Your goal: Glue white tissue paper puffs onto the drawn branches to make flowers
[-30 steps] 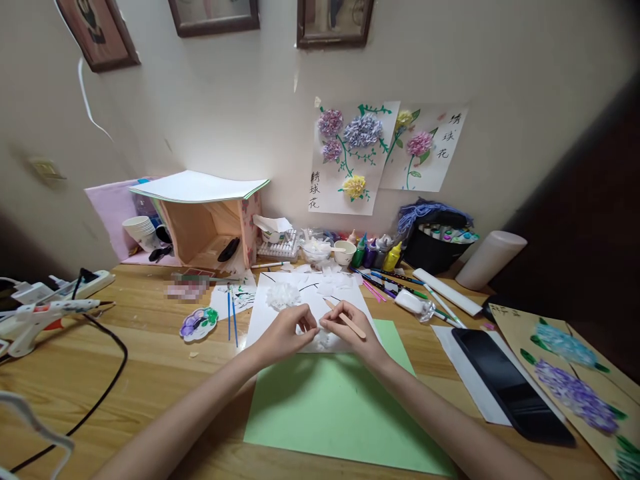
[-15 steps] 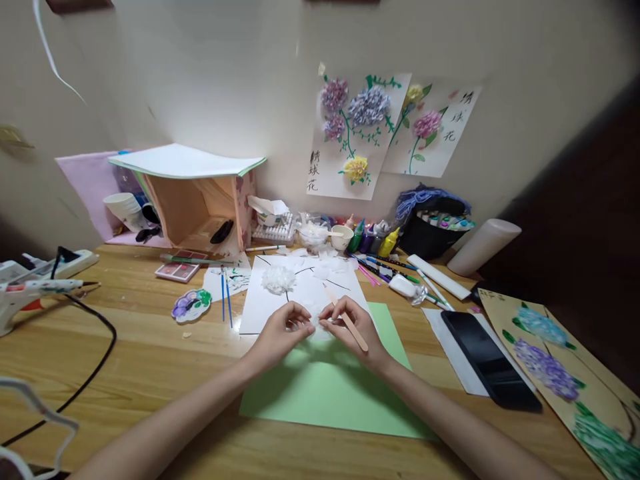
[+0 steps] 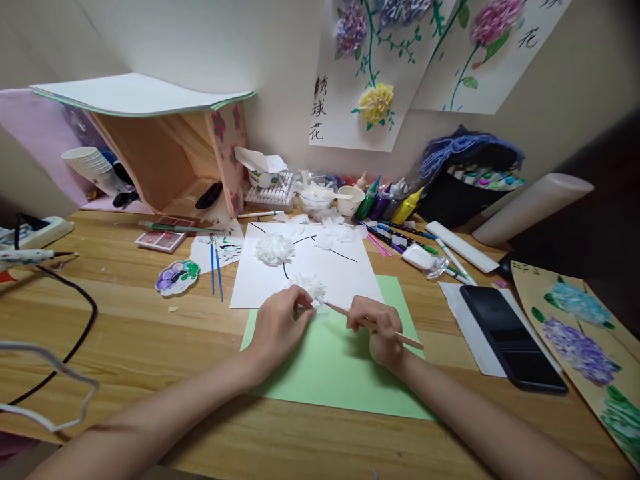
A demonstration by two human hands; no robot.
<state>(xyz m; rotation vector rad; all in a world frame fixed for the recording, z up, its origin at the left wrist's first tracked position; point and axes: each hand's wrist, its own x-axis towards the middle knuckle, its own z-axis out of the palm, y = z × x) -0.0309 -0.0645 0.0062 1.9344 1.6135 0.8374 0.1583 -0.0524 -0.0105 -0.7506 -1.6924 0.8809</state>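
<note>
Our right grip [image 3: 384,343] clasps a wooden stick [image 3: 413,342], its tip beside our curled left grip [image 3: 279,325]; whether that pinches anything, we cannot tell. On the white sheet [image 3: 350,287], one white cluster [image 3: 275,249] looks full, a smaller cluster [image 3: 311,287] perhaps unfinished; some drawn lines [image 3: 343,255] carry none.

"绣球花", left poster [image 3: 345,87]; seemingly "球花", right poster [image 3: 493,87]

Soft light, dark right edge

The wall [image 3: 280,67] is brightest left of centre; the upper right sinks into darkness. Soft shadows lie on the green sheet [image 3: 345,383] beneath the hands [image 3: 281,325]. Wide-angle stretch pulls at the margins; fine detail is slightly soft.
</note>
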